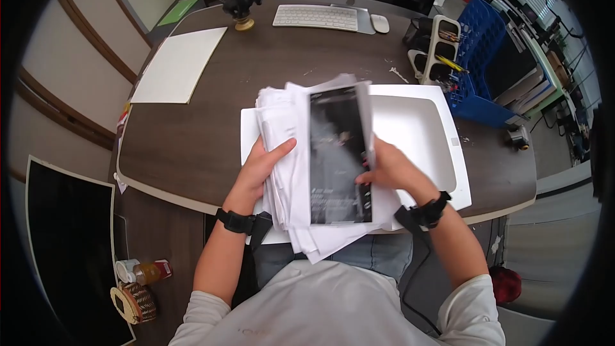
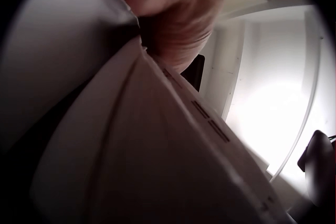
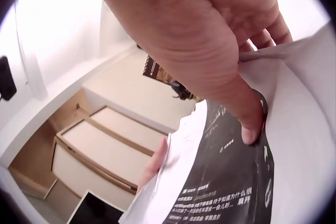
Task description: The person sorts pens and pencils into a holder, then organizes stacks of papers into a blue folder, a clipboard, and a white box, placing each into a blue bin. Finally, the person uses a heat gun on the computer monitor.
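Observation:
A thick, uneven stack of paper sheets (image 1: pixel 285 128) is held up between both hands over a white plastic tray (image 1: pixel 416 134). Its front sheet carries a dark printed picture (image 1: pixel 339 154) with white lettering along the bottom. My left hand (image 1: pixel 261 165) grips the stack's left edge, thumb lying across the front. On the other side my right hand (image 1: pixel 391 165) pinches the right edge, its thumb pressed on the dark print and the other fingers behind, as the right wrist view shows with the hand (image 3: pixel 210 40). Several sheets stick out unevenly at the bottom.
A blank white board (image 1: pixel 179 67) lies at the desk's left. Keyboard (image 1: pixel 314 16) and mouse (image 1: pixel 380 24) sit below the monitor at the back. A pen organizer (image 1: pixel 442 45) and a blue file rack (image 1: pixel 477 57) stand at the right. Jars (image 1: pixel 150 272) and a woven basket (image 1: pixel 134 302) are at lower left.

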Demonstrator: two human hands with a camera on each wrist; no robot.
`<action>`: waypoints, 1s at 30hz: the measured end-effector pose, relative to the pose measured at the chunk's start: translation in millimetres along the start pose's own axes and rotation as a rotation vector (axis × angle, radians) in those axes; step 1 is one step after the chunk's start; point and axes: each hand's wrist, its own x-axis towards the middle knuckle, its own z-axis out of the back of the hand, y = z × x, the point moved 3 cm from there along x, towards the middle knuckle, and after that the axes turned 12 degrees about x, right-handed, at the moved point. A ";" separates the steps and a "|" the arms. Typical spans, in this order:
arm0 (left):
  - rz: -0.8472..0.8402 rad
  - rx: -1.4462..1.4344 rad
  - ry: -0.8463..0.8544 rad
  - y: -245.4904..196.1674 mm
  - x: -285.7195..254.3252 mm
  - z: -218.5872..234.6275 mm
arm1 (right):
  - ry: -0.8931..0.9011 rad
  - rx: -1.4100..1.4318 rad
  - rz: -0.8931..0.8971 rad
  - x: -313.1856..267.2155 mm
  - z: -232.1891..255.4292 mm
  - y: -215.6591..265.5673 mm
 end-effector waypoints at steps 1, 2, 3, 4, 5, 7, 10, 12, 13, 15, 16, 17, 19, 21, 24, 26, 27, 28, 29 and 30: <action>0.018 0.041 0.019 -1.6 -1.1 0.1 | -0.034 -0.038 0.066 -5.5 -3.3 20.8; 0.038 0.083 0.037 -2.7 -3.5 0.4 | -0.066 -0.075 0.130 -9.3 -9.3 44.7; -0.001 0.066 0.035 3.5 -1.4 3.1 | -0.078 -0.071 0.161 -9.0 -16.5 51.5; -0.009 0.072 0.042 11.1 0.5 5.7 | -0.089 -0.069 0.194 -7.9 -20.8 59.1; -0.064 0.078 0.011 16.6 1.9 9.4 | -0.059 -0.039 0.092 -7.8 -20.1 66.5; -0.132 0.077 -0.058 15.4 -3.3 12.1 | -0.144 0.112 0.235 9.9 -24.7 37.3; -0.251 0.058 -0.036 -20.5 -20.8 10.0 | -0.274 0.613 0.206 16.2 -3.3 14.5; -0.449 0.103 -0.047 -63.2 -41.3 -1.9 | -0.181 0.930 0.214 3.5 21.6 33.2; -0.565 0.225 -0.051 -80.8 -45.4 -4.1 | -0.066 1.060 0.178 -6.6 35.1 52.1; -0.685 0.354 -0.058 -114.7 -55.2 -14.4 | -0.190 1.105 0.269 -17.6 53.4 75.5; -0.815 0.484 -0.136 -134.7 -64.1 -27.4 | -0.291 1.062 0.278 -25.6 64.1 87.6; -0.943 0.615 -0.213 -148.1 -69.5 -37.0 | -0.425 1.064 0.315 -33.6 72.1 97.2; -1.025 0.669 -0.200 -158.7 -67.9 -46.6 | -0.627 0.890 0.562 -43.9 83.7 108.1; -1.123 0.792 -0.099 -158.1 -60.6 -47.1 | -0.690 0.802 0.550 -52.5 87.6 102.9; -1.030 0.514 -0.201 -140.2 -45.2 -55.7 | -0.658 0.715 0.457 -52.4 76.2 76.6; -1.001 0.424 -0.150 -140.6 -55.2 -71.8 | -0.562 0.901 0.406 -47.6 63.9 52.4; -0.973 0.432 -0.168 -133.5 -48.9 -67.4 | -0.529 0.901 0.359 -48.6 63.5 47.8; -0.946 0.440 -0.190 -127.4 -43.7 -62.8 | -0.524 0.903 0.352 -46.7 61.2 40.7; -0.939 0.442 -0.195 -124.4 -40.8 -60.1 | -0.505 1.067 0.477 -42.6 58.3 33.4; -0.935 0.418 -0.238 -125.1 -38.6 -58.0 | -0.485 1.232 0.604 -41.9 58.9 39.4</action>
